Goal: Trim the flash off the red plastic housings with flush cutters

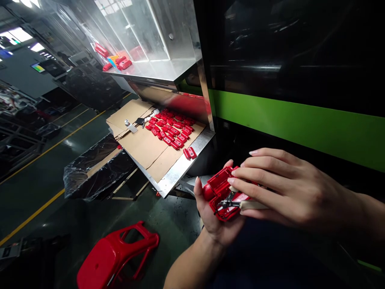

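My left hand (212, 218) cups a red moulded plastic part (221, 192) from below, fingers curled round it. My right hand (279, 190) lies over the part's right side and grips small cutters (233, 203) with a pale handle, their dark jaws touching the part's lower edge. Both hands are held in front of a green and black machine (288, 120). Many similar red parts (171, 130) lie on cardboard (144, 146) on a metal shelf (183, 164) up and to the left.
A red plastic stool (116, 253) stands on the floor at lower left. A box lined with black plastic film (93, 168) sits beside the shelf. A clear guard panel (144, 32) rises above the shelf. Yellow lines mark the dark floor.
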`<state>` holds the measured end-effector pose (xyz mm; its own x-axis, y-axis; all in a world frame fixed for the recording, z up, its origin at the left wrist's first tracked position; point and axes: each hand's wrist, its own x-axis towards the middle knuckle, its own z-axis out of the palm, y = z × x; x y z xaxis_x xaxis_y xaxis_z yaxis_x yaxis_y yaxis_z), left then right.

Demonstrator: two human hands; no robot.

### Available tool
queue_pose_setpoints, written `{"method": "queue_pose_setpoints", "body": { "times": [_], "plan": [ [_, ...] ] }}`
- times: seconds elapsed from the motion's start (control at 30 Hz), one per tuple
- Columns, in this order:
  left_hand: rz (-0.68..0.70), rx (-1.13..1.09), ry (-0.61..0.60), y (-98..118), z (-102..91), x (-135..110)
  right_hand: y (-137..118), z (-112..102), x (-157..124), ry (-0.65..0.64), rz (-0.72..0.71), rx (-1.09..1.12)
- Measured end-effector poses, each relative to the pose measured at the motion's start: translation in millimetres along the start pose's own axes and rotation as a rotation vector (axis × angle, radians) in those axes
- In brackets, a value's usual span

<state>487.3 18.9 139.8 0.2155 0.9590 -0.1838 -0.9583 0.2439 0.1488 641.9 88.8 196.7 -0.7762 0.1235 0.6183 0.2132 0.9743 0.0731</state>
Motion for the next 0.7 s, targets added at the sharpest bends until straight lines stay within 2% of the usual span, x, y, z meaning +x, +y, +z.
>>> {"method": "queue_pose_setpoints", "body": {
  "times": [0.37, 0.7],
  "plan": [
    [-0.005, 0.059, 0.029, -3.0, 1.2, 1.0, -1.1, -1.8, -2.7, -0.013, -0.007, -0.012],
    [-0.011, -0.034, 0.049, -4.6, 1.1, 2.7, -1.7, -1.1, -3.8, -0.028, -0.002, -0.009]
  ]
}}
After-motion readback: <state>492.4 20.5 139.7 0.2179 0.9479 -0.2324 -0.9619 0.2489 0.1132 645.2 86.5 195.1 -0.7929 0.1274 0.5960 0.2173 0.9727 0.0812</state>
